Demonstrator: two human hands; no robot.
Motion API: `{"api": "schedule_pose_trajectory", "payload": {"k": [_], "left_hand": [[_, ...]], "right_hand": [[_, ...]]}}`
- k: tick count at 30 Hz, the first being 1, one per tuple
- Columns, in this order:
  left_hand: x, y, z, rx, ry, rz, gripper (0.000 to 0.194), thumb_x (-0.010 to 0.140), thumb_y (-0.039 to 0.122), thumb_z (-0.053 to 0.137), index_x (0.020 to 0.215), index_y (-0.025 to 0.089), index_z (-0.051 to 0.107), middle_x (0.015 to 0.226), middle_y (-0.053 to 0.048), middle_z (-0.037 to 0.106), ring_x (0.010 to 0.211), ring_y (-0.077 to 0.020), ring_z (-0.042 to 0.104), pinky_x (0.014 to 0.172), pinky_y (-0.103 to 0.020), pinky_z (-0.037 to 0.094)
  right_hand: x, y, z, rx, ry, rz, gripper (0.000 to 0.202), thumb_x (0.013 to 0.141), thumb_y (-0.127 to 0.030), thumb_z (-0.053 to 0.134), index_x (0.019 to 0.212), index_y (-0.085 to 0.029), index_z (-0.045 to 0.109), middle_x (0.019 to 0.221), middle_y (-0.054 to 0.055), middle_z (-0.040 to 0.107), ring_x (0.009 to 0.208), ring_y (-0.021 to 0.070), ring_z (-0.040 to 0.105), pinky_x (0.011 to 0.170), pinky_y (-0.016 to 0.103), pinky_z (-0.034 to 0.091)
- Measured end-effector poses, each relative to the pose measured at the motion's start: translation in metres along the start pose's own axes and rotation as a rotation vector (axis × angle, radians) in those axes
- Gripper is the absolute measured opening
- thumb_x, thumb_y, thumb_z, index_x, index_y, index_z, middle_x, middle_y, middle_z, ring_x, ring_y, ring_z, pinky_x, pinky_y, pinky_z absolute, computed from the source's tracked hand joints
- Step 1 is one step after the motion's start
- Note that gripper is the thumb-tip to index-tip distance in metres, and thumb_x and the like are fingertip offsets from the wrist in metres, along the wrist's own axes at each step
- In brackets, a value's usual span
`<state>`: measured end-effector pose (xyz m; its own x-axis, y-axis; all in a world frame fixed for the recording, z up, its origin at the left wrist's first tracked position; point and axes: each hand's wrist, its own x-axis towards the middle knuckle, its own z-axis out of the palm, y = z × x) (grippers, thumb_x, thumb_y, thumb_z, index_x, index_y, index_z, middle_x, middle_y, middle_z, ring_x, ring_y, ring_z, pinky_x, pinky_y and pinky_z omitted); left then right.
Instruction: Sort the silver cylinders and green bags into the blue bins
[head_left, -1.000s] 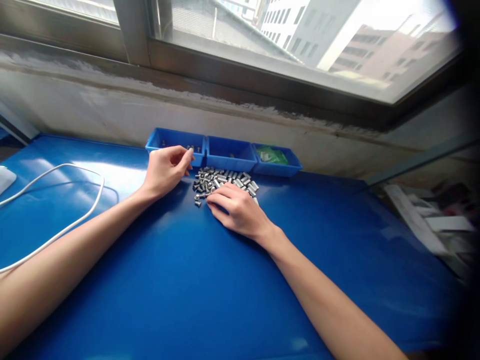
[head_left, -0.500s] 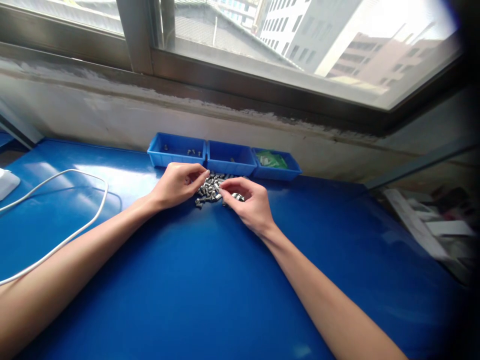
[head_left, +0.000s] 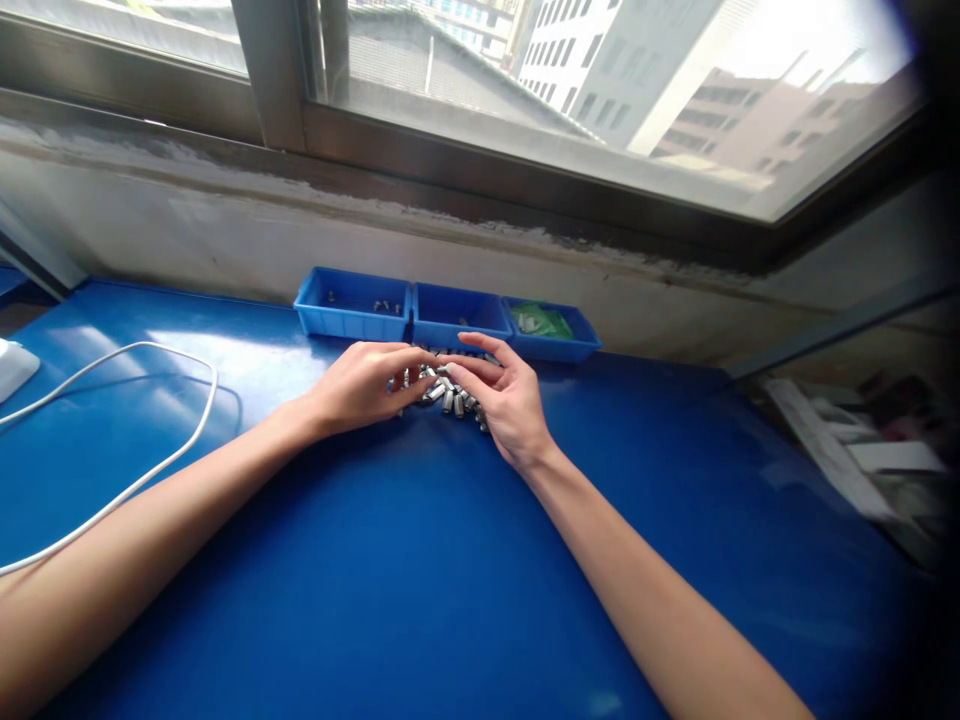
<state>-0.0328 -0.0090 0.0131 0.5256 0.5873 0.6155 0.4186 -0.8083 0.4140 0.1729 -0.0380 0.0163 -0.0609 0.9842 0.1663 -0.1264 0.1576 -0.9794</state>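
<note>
A pile of small silver metal parts (head_left: 458, 402), bolts and hex pieces among them, lies on the blue table between my hands. My left hand (head_left: 367, 385) is curled over the pile's left side, its forefinger reaching my right fingertips; whatever it grips is hidden. From the right, my right hand (head_left: 510, 400) pinches with thumb and finger near the left fingertips, one finger raised. What sits in that pinch is too small to tell. Parts of the pile are covered by both hands.
Along the wall stand three joined blue bins: the left bin (head_left: 352, 318) with a few bolts, the middle bin (head_left: 457, 325), and the right bin (head_left: 559, 347) with a green bag (head_left: 541, 320). A white cable (head_left: 214, 385) loops across the left side, over my forearm.
My left hand has moved right and slightly down, meeting the right fingertips. My right hand has lifted a finger and turned a little, showing more of the parts beneath.
</note>
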Motion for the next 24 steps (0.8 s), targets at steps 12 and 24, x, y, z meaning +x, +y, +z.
{"api": "schedule_pose_trajectory", "payload": {"k": [12, 24], "left_hand": [[0.002, 0.002, -0.004, 0.128, 0.017, 0.053, 0.020, 0.097, 0.030, 0.060, 0.093, 0.018, 0.076, 0.073, -0.002, 0.071, 0.059, -0.0113, 0.060, 0.060, -0.023, 0.046], [0.010, -0.030, -0.015, -0.407, 0.564, -0.661, 0.037, 0.088, 0.056, 0.072, 0.085, 0.019, 0.076, 0.068, -0.005, 0.074, 0.050, -0.0142, 0.065, 0.044, -0.023, 0.048]], "right_hand": [[-0.004, 0.000, 0.004, -0.160, -0.037, -0.078, 0.037, 0.084, -0.037, 0.081, 0.117, -0.022, 0.069, 0.111, 0.007, 0.080, 0.108, 0.0242, 0.076, 0.097, 0.039, 0.061], [-0.016, 0.001, 0.009, -0.983, -0.427, -0.741, 0.011, 0.095, -0.023, 0.065, 0.102, -0.020, 0.073, 0.101, 0.009, 0.074, 0.095, 0.0226, 0.066, 0.090, 0.040, 0.055]]}}
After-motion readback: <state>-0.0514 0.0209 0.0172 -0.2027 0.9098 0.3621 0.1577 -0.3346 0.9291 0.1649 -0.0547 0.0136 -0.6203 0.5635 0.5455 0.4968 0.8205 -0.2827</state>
